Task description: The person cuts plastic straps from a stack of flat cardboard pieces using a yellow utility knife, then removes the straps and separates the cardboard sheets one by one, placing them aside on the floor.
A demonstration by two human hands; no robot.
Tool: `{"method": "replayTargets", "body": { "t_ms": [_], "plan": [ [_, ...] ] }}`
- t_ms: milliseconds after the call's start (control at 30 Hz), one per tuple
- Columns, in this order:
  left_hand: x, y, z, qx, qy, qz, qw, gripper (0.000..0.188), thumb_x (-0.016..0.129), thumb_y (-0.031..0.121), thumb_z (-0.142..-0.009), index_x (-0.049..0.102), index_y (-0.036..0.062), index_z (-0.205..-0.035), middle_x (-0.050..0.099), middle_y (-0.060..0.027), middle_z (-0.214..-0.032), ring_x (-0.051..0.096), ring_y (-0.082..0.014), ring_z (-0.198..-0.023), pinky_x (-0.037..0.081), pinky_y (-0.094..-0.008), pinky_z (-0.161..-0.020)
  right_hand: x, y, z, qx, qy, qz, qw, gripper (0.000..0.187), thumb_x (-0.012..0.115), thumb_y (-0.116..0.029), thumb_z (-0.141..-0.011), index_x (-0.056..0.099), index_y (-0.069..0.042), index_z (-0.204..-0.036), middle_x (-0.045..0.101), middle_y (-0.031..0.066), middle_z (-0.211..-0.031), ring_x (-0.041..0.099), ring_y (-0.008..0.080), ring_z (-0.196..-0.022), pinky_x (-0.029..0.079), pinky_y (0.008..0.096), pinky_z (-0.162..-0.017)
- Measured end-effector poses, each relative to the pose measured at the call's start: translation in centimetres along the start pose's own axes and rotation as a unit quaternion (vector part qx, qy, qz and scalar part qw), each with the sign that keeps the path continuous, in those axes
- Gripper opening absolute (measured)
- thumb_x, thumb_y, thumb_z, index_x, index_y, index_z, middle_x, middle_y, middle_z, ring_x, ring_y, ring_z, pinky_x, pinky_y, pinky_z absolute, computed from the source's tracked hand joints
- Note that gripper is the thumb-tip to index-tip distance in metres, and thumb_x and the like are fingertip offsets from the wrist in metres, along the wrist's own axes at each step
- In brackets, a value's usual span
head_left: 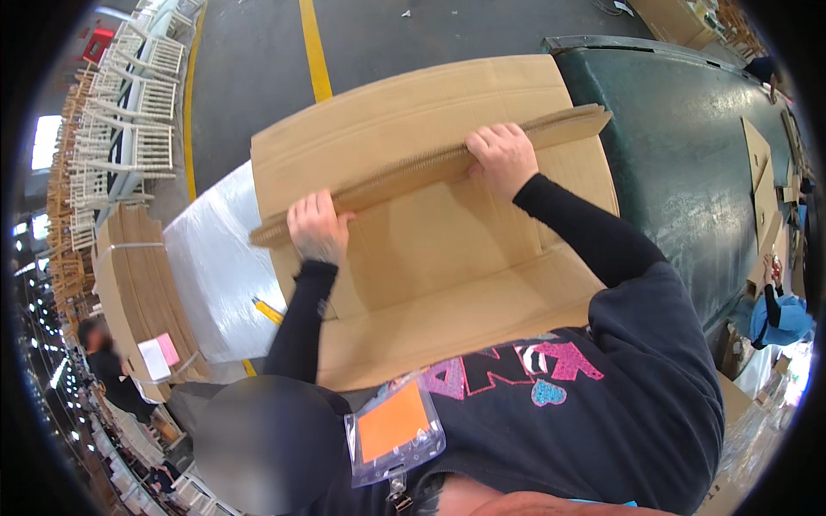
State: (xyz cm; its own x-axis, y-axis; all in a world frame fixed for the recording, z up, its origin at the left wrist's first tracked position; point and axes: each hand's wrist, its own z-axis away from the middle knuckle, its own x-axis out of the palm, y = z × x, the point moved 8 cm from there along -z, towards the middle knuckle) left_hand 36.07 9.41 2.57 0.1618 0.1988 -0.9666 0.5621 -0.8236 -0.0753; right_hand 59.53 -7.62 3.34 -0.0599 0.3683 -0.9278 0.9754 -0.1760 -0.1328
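Observation:
In front of my body stands a large open cardboard box (430, 297), its far flap (404, 103) spread outward. Across the box lies a long, thick cardboard piece (404, 176) with corrugated edges showing, apparently folded or layered. My left hand (318, 227) grips it near its left end, fingers over the top and thumb toward me. Farther right along the same piece, my right hand (502, 160) is closed round it in a similar way. The lower part of the piece merges with the box interior, so where it ends is hard to see.
A yellow cutter knife (268, 311) lies on a film-wrapped stack (219, 258) at the left. Beyond that stands a strapped bundle of flat cardboard (138, 284). A dark green table (654, 163) extends right. Stacked chairs (142, 112) line the far left; people work at both sides.

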Motion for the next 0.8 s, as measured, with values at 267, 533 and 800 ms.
{"method": "replayTargets", "body": {
  "t_ms": [267, 533, 800],
  "plan": [
    [6.1, 4.1, -9.5, 0.096, -0.416, 0.198, 0.883, 0.09, 0.091, 0.038, -0.056, 0.059, 0.0049, -0.134, 0.067, -0.0177, -0.121, 0.061, -0.0321, -0.119, 0.05, -0.0416, -0.096, -0.5, -0.8, -1.9, -0.033, -0.055, -0.002, 0.998, 0.048, 0.079, -0.023, -0.07, 0.061, -0.012, -0.112, 0.062, 0.0076, -0.112, 0.059, 0.0267, -0.109, 0.045, 0.0391, -0.096],
    [3.4, 6.4, -16.6, 0.127, -0.307, 0.138, 0.933, 0.077, 0.093, 0.036, -0.06, 0.063, 0.0011, -0.122, 0.068, -0.0165, -0.119, 0.063, -0.0328, -0.115, 0.051, -0.0416, -0.094, 4.6, -19.3, 4.1, -0.469, -0.126, -0.26, 0.835, 0.04, 0.06, -0.028, -0.095, 0.053, -0.015, -0.132, 0.049, 0.0144, -0.137, 0.044, 0.0326, -0.136, 0.036, 0.0459, -0.115],
    [7.0, 5.7, -17.0, 0.12, -0.348, 0.142, 0.919, 0.083, 0.09, 0.038, -0.059, 0.06, 0.0039, -0.129, 0.065, -0.0162, -0.124, 0.061, -0.0321, -0.12, 0.05, -0.0425, -0.098, 7.4, -19.5, 2.7, -0.457, -0.168, -0.301, 0.82, 0.04, 0.056, -0.028, -0.098, 0.052, -0.011, -0.133, 0.047, 0.0156, -0.139, 0.04, 0.0336, -0.139, 0.036, 0.0468, -0.115]
  ]
}}
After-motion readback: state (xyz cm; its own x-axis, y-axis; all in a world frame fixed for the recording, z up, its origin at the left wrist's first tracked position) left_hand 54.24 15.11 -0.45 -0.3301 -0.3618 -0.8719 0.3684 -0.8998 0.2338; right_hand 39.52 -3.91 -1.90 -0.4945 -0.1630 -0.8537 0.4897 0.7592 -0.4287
